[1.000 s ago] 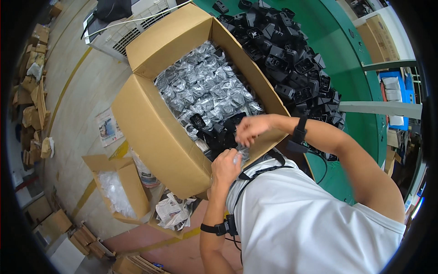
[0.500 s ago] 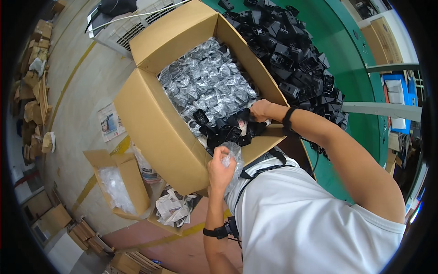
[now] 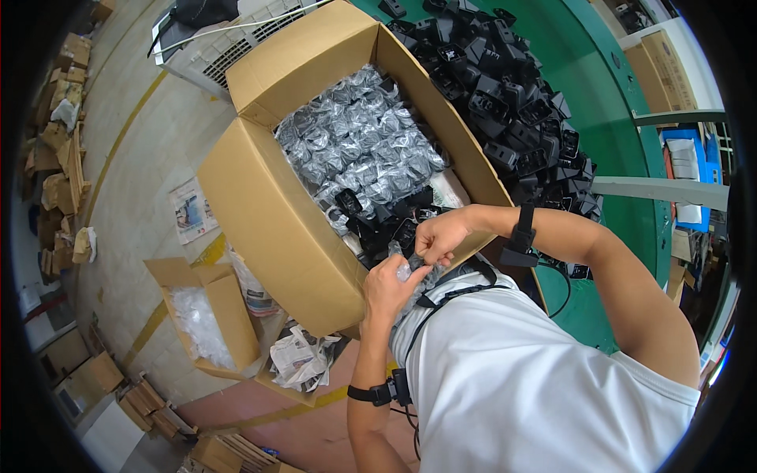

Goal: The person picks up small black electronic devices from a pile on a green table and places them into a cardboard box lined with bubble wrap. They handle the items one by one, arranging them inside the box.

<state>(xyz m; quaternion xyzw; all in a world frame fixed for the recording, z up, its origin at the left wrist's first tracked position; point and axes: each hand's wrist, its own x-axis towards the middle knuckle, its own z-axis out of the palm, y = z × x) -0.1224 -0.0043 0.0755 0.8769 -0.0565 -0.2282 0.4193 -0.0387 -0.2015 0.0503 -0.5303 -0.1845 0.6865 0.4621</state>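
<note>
Glinting, the clear plastic bag (image 3: 430, 281) looks crumpled.

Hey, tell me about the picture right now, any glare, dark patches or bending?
Head view: bright glints speckle the wrapped pieces in the carton and the held bag; head view: the black pile is dark enough that some pieces blend together; head view: fisheye distortion bows straight edges outward, and the sides fall off to black.
</note>
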